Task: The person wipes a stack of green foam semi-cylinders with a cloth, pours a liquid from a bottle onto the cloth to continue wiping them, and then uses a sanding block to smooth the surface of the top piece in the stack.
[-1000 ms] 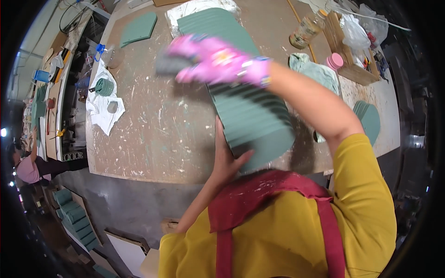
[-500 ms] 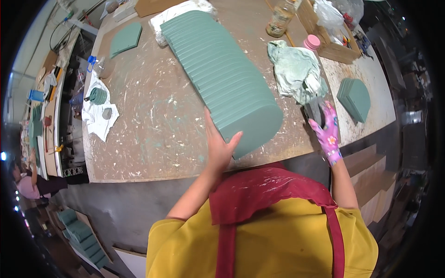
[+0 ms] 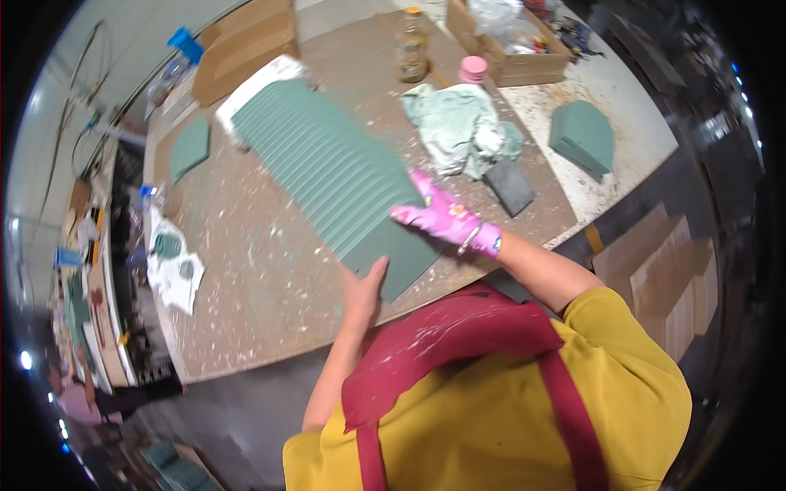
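Note:
A long row of overlapping flat green panels with rounded ends (image 3: 319, 164) lies slantwise across the table. My bare left hand (image 3: 363, 286) grips the near left corner of the row, its thumb on top of the nearest panel and its other fingers partly hidden. In a pink flowered glove, my right hand (image 3: 449, 214) holds the right edge near the same end, thumb over the top face. A dark grey block (image 3: 509, 187) lies on the table just right of the gloved hand, touching a green-stained cloth (image 3: 458, 127).
A bundled white cloth (image 3: 246, 90) lies at the row's far end. Smaller green panel stacks lie at the right (image 3: 583, 135) and left (image 3: 190, 149). A glass bottle (image 3: 412, 49), a pink-lidded jar (image 3: 472, 70) and cardboard boxes (image 3: 246, 45) stand behind. A person (image 3: 78, 401) is at far left.
My right hand has let go of the grey block and moved left onto the row's right edge. My left hand still grips the near corner. The whole view has shifted and turned.

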`<state>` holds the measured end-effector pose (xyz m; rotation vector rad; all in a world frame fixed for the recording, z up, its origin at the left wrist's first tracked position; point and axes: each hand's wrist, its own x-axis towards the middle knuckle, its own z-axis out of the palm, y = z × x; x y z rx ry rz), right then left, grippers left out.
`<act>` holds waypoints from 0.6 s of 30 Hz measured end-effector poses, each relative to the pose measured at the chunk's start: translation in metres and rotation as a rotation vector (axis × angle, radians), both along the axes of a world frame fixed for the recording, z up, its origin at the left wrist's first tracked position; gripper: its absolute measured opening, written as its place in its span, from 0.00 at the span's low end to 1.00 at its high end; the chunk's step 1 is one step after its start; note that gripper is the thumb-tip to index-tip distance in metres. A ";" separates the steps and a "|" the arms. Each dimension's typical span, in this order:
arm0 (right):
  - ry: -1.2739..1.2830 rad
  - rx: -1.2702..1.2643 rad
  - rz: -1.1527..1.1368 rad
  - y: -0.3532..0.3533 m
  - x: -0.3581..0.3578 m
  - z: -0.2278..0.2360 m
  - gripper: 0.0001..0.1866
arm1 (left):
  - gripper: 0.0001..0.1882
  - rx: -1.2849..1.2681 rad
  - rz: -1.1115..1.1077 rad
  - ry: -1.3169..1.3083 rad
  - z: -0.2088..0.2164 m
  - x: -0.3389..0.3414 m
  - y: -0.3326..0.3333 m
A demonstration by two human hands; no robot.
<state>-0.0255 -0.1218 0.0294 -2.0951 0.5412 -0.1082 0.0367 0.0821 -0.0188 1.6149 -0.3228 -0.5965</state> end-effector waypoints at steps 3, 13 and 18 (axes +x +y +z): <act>-0.095 0.039 0.042 0.007 -0.003 0.001 0.48 | 0.42 0.025 0.004 0.045 0.000 -0.001 0.008; -0.342 -0.576 -0.518 -0.157 -0.007 0.017 0.39 | 0.40 0.092 0.042 -0.134 0.000 -0.001 0.002; 0.279 -0.285 -0.232 -0.194 -0.001 0.006 0.47 | 0.40 0.074 0.095 -0.103 0.000 -0.004 0.003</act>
